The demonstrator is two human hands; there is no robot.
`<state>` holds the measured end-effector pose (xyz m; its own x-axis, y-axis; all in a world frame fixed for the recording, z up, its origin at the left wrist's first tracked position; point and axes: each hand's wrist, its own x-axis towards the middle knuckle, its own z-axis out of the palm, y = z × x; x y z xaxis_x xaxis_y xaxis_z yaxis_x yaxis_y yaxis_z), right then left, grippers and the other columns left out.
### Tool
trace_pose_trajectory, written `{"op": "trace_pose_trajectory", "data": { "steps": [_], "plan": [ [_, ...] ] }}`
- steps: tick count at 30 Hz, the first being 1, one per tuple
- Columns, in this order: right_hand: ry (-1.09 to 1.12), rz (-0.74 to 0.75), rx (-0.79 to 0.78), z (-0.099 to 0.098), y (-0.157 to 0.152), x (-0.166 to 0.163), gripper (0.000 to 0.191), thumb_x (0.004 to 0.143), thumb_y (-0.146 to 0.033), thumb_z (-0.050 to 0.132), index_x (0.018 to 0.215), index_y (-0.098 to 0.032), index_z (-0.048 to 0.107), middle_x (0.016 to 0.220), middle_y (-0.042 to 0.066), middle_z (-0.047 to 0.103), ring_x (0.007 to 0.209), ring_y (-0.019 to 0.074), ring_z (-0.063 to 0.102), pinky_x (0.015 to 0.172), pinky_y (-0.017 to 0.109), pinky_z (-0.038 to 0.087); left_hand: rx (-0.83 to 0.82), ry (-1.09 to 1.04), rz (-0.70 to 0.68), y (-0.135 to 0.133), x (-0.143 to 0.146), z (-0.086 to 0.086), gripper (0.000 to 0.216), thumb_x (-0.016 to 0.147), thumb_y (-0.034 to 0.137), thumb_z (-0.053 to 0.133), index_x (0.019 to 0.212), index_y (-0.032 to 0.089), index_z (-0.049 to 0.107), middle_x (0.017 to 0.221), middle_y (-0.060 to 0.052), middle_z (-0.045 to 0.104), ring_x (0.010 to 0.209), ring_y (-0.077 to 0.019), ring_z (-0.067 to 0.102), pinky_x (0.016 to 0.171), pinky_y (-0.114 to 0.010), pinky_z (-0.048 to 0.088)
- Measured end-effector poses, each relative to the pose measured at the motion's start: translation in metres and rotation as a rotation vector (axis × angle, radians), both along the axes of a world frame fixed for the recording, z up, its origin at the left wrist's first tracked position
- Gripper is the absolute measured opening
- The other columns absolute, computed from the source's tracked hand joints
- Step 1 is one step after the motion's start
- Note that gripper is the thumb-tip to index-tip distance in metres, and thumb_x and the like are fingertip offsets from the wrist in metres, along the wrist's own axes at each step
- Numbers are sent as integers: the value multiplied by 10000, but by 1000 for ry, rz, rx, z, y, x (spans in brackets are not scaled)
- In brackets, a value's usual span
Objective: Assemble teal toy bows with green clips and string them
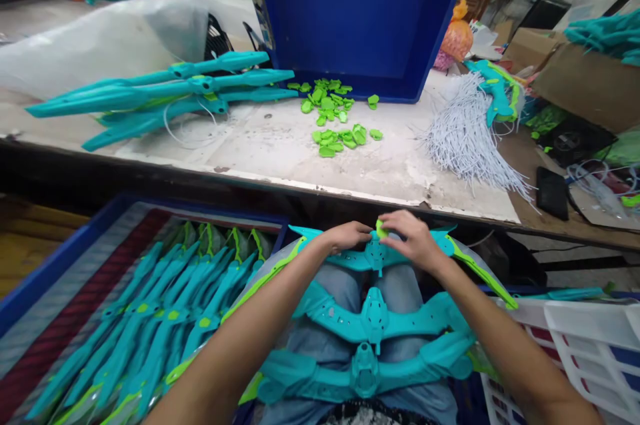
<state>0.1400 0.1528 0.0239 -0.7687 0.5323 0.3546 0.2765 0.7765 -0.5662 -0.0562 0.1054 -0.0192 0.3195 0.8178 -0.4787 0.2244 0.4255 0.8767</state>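
Three teal toy bows lie across my lap. My left hand (346, 236) grips the farthest teal bow (373, 256) at its centre, fingers curled on it. My right hand (411, 236) pinches a small green plastic piece (381, 229) against that bow's middle. A second teal bow (374, 320) and a third teal bow (364, 372) lie nearer my body. Loose green pieces (334, 118) sit in a heap on the worn table (280, 152) ahead.
A blue crate (45, 265) at my left holds several finished teal and green bows. A big blue bin (357, 15) stands on the table, with teal bow arms (165, 95) to its left and white strings (465, 135) to its right. A white basket (585, 352) is at right.
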Motion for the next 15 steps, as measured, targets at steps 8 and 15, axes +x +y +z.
{"op": "trace_pose_trajectory", "data": {
  "steps": [8,15],
  "plan": [
    [-74,-43,20,-48,-40,11,147,859,-280,644,978,-233,716,1114,90,708,1040,246,603,889,465,506,-131,-156,85,0,5,0,345,700,479,686,796,148,684,573,44,512,596,-111,446,615,-245,381],
    [-7,-123,-151,-54,-45,7,123,864,-291,632,941,-244,716,1113,70,709,1091,236,607,950,449,490,9,-61,13,-5,2,1,452,641,510,715,881,134,645,609,48,503,589,-108,417,555,-239,314]
  ]
}}
